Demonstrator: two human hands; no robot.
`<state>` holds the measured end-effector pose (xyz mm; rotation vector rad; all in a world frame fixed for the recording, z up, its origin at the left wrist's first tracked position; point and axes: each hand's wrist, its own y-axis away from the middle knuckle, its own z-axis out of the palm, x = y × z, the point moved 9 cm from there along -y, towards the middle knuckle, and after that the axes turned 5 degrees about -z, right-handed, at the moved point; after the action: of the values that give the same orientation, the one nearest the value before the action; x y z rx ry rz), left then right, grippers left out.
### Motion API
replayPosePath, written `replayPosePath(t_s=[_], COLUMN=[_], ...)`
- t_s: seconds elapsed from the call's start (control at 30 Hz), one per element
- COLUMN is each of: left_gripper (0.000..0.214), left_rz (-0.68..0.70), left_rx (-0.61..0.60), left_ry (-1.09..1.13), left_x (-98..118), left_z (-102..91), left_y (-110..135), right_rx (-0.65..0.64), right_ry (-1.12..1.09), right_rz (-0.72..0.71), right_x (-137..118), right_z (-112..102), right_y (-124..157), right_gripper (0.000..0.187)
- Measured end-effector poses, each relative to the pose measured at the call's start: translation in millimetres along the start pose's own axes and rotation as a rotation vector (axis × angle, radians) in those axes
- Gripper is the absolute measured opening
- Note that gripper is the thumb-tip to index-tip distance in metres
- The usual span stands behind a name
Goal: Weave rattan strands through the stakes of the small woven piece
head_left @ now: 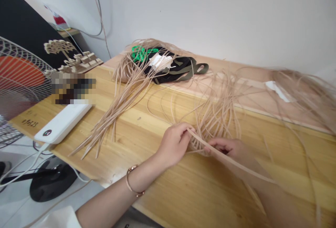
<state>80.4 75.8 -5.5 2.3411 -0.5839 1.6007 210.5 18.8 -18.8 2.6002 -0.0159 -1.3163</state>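
A partly woven piece (pixel 197 143) of thin tan strips sits between my two hands over the wooden table. Many loose strip ends (pixel 219 112) fan up and away from its far side. My left hand (pixel 178 139), with a bracelet on the wrist, is closed, pinching one long flat weaving strip (pixel 236 163) at the edge of the weave. That strip runs back over my right forearm toward the lower right. My right hand (pixel 225 147) has its fingers bent at the right edge of the weave, thumb and fingertips gripping it. Its fingertips are partly hidden by the strip.
A bundle of loose strips (pixel 118 105) lies to the left on the table (pixel 147 200). Behind it are a black and olive bag (pixel 181 69) and green cord (pixel 140 54). A white power bank (pixel 63 121) with a cable and a fan (pixel 21 77) are at the left; more strips (pixel 307 91) lie at right.
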Motion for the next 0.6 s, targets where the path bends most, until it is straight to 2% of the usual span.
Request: replayPosePath(t_s=[0.2,0.33,0.6], left_gripper=[0.009,0.008,0.01], left_rz=[0.067,0.073,0.028], left_rx=[-0.148,-0.116,-0.153], left_ry=[-0.031,-0.011,0.138], left_x=[10,11,3], left_z=[18.8,24.7,32.2], left_y=[1,-3,-7], right_rx=[0.066,0.086,0.091], right_ry=[0.087,0.11,0.192], right_rz=[-0.058,-0.06,-0.093], right_x=[-3,4,4], right_z=[-1,0,2], right_y=[7,8,13], right_gripper=[0.028,0.026,0.019])
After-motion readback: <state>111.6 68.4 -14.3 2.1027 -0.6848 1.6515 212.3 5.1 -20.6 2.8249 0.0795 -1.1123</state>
